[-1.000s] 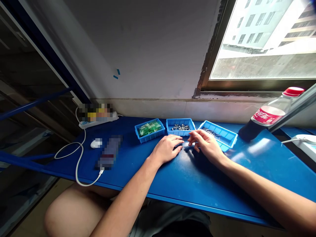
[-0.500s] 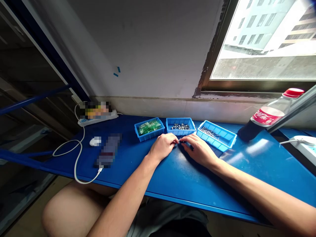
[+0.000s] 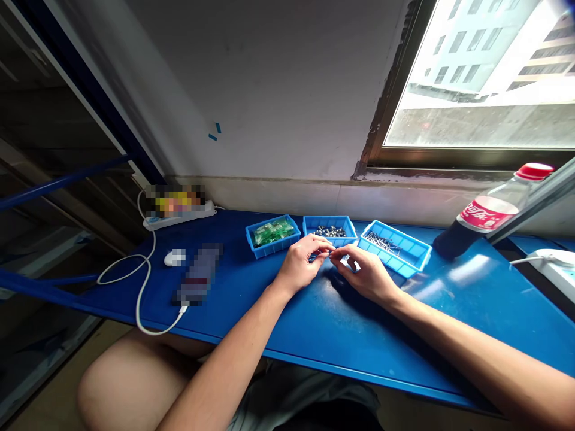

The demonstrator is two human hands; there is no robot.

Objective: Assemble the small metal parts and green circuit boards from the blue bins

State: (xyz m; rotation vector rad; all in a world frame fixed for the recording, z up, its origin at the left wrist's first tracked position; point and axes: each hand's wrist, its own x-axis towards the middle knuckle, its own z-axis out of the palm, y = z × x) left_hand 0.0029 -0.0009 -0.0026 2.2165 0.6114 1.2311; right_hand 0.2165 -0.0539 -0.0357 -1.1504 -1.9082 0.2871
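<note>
My left hand (image 3: 302, 263) and my right hand (image 3: 363, 269) meet fingertip to fingertip just above the blue table, in front of the middle bin. Thumb and fingers of each are pinched together; whatever lies between them is too small and too covered to name. Behind them stands a blue bin (image 3: 309, 226) with small shiny metal pieces (image 3: 331, 231). To its left, another blue bin (image 3: 275, 248) holds green plastic pieces (image 3: 274, 231). Beside my right hand a third blue bin (image 3: 413, 254) contains thin metal pins (image 3: 381, 240), lying loose at its left end.
A cola bottle (image 3: 487, 212) leans at the right, near a white power strip (image 3: 554, 263). On the left lie a blurred phone (image 3: 197, 275) with a white cable (image 3: 146, 299), a small white object (image 3: 174, 258) and another power strip (image 3: 179, 215). The wall rises behind the bins.
My right hand has come left and down from the pins bin to my left hand. My left fingers have closed into a pinch. Both hands then lifted slightly, fingertips together.
</note>
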